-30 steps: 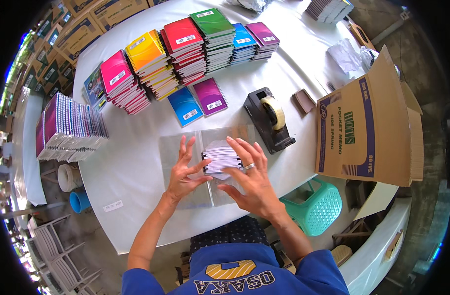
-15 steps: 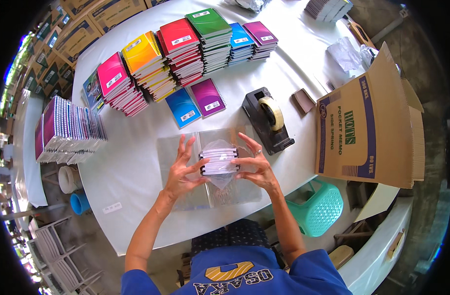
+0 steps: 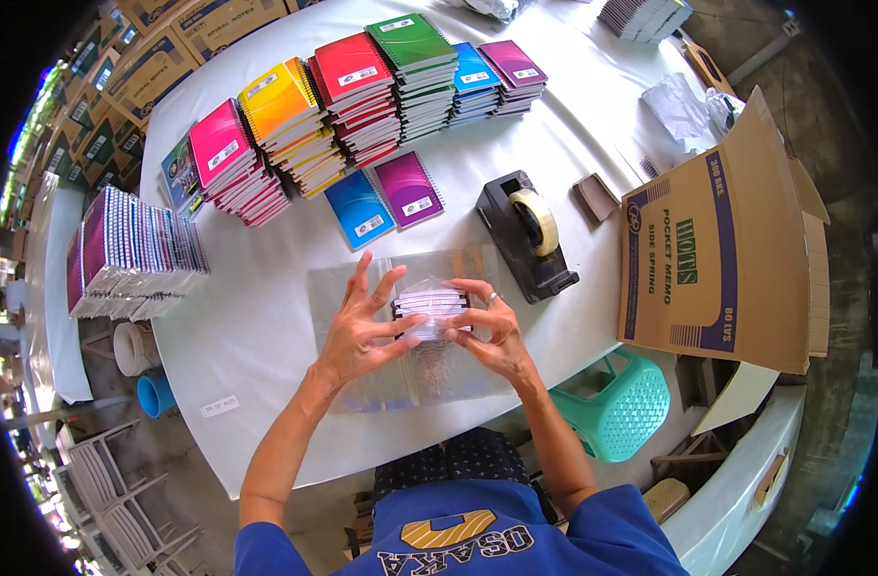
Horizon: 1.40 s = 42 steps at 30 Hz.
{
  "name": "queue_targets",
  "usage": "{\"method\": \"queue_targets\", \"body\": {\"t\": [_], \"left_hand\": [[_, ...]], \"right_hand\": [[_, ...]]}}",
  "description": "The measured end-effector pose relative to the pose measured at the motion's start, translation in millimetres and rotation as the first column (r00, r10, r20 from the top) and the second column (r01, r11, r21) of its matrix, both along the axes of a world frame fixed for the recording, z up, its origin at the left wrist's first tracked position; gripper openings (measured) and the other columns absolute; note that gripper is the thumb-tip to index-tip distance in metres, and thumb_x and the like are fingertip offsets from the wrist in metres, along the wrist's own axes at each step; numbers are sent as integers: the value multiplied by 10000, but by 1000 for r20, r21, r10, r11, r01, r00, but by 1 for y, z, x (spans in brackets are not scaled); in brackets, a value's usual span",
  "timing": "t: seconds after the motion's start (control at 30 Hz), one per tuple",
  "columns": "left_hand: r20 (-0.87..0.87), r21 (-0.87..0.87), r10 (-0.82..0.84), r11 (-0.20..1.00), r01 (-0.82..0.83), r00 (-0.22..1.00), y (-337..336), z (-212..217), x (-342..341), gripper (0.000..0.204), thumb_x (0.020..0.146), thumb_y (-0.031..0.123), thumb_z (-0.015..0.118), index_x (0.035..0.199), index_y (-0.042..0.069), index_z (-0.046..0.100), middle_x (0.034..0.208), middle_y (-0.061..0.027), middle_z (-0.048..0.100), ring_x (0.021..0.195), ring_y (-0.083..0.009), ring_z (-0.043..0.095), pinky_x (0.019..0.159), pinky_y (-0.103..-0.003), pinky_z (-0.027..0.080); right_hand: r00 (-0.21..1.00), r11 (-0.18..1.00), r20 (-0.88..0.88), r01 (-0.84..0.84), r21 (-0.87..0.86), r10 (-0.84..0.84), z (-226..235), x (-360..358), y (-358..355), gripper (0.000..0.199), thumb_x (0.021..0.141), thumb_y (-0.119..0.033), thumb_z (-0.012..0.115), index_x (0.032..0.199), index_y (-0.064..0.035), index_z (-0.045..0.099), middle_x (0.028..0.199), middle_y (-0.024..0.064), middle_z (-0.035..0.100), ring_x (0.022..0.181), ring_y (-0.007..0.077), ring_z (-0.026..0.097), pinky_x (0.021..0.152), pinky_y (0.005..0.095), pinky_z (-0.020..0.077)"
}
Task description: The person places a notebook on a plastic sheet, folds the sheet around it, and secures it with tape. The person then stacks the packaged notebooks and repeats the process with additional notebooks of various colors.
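Observation:
A small stack of notebooks (image 3: 429, 303) in clear plastic stands with its page edges upward on the table, between my hands. My left hand (image 3: 364, 331) grips its left side, thumb and forefinger on the plastic at the near edge while the other fingers stick up. My right hand (image 3: 492, 331), wearing a ring, holds the right side with fingertips pressed on the wrap. Beneath lie flat clear plastic sheets (image 3: 362, 379). Just beyond are a blue notebook (image 3: 360, 206) and a purple notebook (image 3: 408, 187), lying side by side.
A black tape dispenser (image 3: 516, 226) stands to the right, near a small brown block-like piece (image 3: 594, 199). An open carton (image 3: 708, 259) is at the far right. Coloured notebook stacks (image 3: 348, 106) line the back; wrapped bundles (image 3: 137, 254) stand at left. A green stool (image 3: 621, 408) is below the table edge.
My hands have come closer together over the stack. The plastic flap that pointed toward me is now folded against the stack under my fingers.

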<state>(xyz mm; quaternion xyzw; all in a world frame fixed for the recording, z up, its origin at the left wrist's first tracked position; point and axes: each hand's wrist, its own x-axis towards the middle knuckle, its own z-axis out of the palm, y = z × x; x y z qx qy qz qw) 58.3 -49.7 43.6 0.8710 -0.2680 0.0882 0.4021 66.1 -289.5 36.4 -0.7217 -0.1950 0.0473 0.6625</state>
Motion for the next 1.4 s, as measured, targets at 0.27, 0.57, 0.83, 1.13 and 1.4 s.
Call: {"method": "queue_targets", "body": {"t": [0.27, 0.57, 0.83, 1.13, 1.4], "left_hand": [[-20, 126, -82, 988, 84, 996, 4, 23, 26, 372, 697, 239, 810, 1052, 325, 741, 1474, 115, 424, 1464, -333, 128, 1169, -494, 221], [-375, -420, -197, 907, 23, 906, -7, 15, 55, 668, 682, 207, 831, 1304, 136, 597, 1508, -95, 381, 1448, -297, 223, 1169, -416, 219], [-799, -443, -480, 877, 185, 362, 8, -3, 74, 525, 858, 258, 726, 1306, 34, 570, 1315, -102, 592, 1168, -147, 546, 1006, -320, 415], [-738, -328, -439, 897, 296, 513, 10, 11, 70, 490, 876, 276, 684, 1323, 110, 567, 1342, -48, 580, 1120, -161, 612, 1023, -351, 423], [-153, 453, -291, 829, 329, 944, 5, 51, 48, 635, 779, 391, 723, 1359, 210, 538, 1444, 61, 468, 1406, -325, 300, 1122, -589, 227]], "right_hand": [[966, 921, 257, 101, -375, -1, 15, 13, 4, 146, 725, -156, 799, 837, -133, 709, 1086, 75, 630, 1061, 243, 561, 983, 444, 315], [980, 982, -169, 70, -177, -101, 31, 30, 7, 299, 687, -154, 826, 926, -53, 677, 957, 26, 646, 951, 179, 580, 843, 331, 400], [967, 995, -255, -13, -100, -13, 20, 35, 9, 224, 652, -63, 815, 848, -20, 716, 849, 12, 610, 823, 149, 534, 746, 301, 426], [983, 1000, -180, 26, -9, -27, 18, 26, 17, 218, 637, 57, 718, 819, -58, 747, 818, 13, 613, 846, 158, 548, 767, 293, 434], [999, 986, 29, 21, -163, -16, 19, 22, 16, 246, 658, 76, 687, 819, -96, 759, 869, 19, 624, 887, 173, 567, 817, 322, 422]]}}
